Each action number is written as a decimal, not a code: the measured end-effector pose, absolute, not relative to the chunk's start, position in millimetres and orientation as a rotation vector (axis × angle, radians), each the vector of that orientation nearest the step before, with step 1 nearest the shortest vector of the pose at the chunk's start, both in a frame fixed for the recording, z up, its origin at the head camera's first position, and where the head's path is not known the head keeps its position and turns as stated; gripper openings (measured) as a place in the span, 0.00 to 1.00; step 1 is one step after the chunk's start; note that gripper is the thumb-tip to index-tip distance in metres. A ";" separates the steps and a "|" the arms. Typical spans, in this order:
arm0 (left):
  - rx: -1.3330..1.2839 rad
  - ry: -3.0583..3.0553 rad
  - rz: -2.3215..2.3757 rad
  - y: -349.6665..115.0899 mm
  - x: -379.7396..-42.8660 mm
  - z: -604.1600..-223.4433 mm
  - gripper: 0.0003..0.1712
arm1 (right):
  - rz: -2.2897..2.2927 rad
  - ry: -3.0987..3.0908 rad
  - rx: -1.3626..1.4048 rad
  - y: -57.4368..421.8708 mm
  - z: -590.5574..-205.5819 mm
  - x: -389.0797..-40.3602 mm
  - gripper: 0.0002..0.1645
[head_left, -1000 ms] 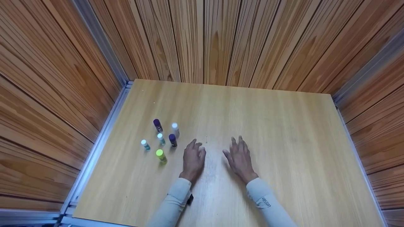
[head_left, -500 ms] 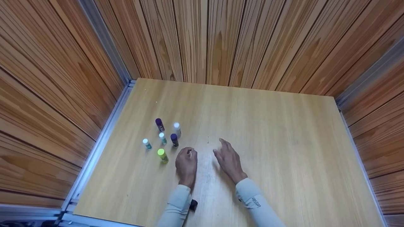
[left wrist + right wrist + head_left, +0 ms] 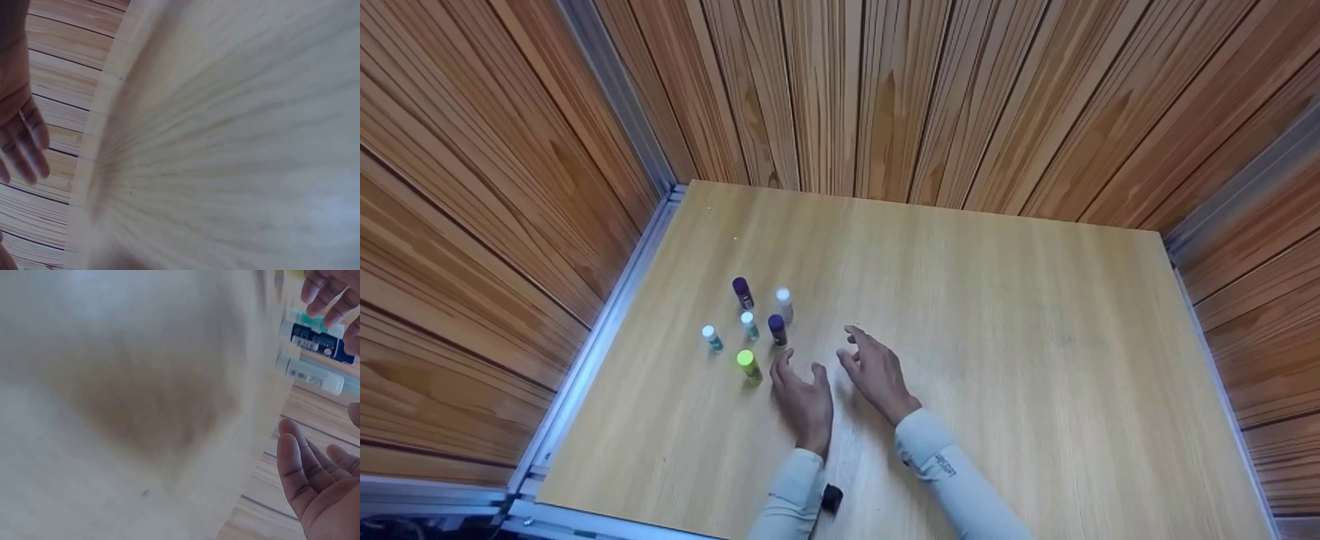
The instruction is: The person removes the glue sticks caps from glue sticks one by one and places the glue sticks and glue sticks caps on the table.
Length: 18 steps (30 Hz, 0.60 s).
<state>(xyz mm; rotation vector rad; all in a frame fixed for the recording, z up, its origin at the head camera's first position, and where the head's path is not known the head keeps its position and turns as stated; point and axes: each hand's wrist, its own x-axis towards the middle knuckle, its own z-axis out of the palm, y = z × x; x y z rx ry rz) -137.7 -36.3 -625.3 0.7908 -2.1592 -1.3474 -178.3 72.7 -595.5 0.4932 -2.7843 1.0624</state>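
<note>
In the head view my left hand (image 3: 802,405) is over the table, thumb and fingers spread apart with nothing between them. Its fingertips come close to a lime-capped tube (image 3: 749,367) and a dark purple tube (image 3: 778,330). To its right, my right hand (image 3: 877,375) reaches inward with fingers loosely bent and holds nothing. Beyond the left hand stand another dark purple tube (image 3: 743,294), a white tube (image 3: 784,305) and two white-capped teal tubes, one in the middle (image 3: 750,325) and one at the far left (image 3: 712,338). All stand upright and resemble glue sticks.
The light wooden table (image 3: 997,315) has wood-plank walls (image 3: 877,97) behind and at both sides. A metal rail (image 3: 592,345) runs along its left edge. A small black object (image 3: 832,498) sits by the left sleeve.
My left hand first curled in, then spread its fingers toward the lime-capped and purple tubes. My right hand has moved left, closer to the left one. The tubes have stayed in place.
</note>
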 end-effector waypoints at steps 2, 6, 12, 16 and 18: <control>0.801 -2.156 -1.364 -36.3 -140.0 -625.0 0.35 | 1.077 -2.805 0.506 66.3 -592.2 -180.4 0.26; 0.779 -2.180 -1.363 -37.2 -143.9 -625.0 0.40 | 1.137 -2.870 0.528 52.8 -585.0 -184.1 0.26; 0.727 -2.174 -1.382 -40.2 -148.8 -627.7 0.39 | 1.095 -2.963 0.565 32.0 -576.6 -189.1 0.27; 0.736 -2.167 -1.358 -45.0 -153.5 -632.2 0.37 | 1.014 -2.990 0.560 17.2 -571.2 -191.5 0.28; 0.726 -2.165 -1.351 -47.4 -155.9 -634.2 0.36 | 0.976 -3.000 0.563 9.8 -568.2 -192.5 0.28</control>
